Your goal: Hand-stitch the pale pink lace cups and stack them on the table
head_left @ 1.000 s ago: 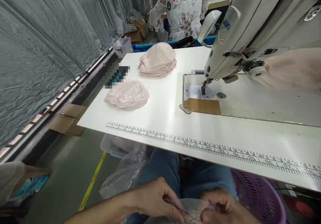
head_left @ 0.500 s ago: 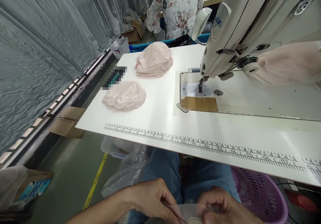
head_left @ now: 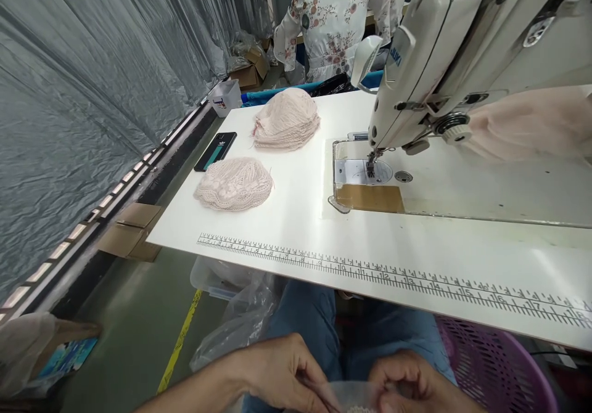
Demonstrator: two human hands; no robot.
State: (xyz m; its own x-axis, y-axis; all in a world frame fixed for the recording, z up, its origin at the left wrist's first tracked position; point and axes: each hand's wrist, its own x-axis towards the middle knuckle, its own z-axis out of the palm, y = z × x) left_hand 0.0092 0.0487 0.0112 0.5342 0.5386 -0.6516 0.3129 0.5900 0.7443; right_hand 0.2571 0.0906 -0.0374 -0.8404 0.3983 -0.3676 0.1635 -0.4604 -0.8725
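Observation:
Low in the view, over my lap, my left hand [head_left: 289,376] and my right hand [head_left: 411,382] are both closed on one piece of sheer, pale lace fabric [head_left: 354,393]. It is stretched between them, and its lower part is cut off by the frame edge. A beige lace piece [head_left: 235,184] lies flat on the white table [head_left: 287,228], beyond my hands. Behind it sits a stack of pale pink, cup-shaped fabric pieces [head_left: 287,120]. The sewing machine's presser foot [head_left: 370,165] stands over its metal plate, away from both hands.
A phone [head_left: 215,151] lies at the table's left edge. A printed ruler [head_left: 342,262] runs along the front edge. Pink fabric [head_left: 531,123] hangs behind the machine head [head_left: 416,61]. Below right stands a purple basket [head_left: 499,363]. A person in a floral top [head_left: 333,18] is across the table.
The view has shifted slightly, so the table sits a little lower. Both hands keep hold of the lace fabric and have barely moved. The person opposite has shifted an arm.

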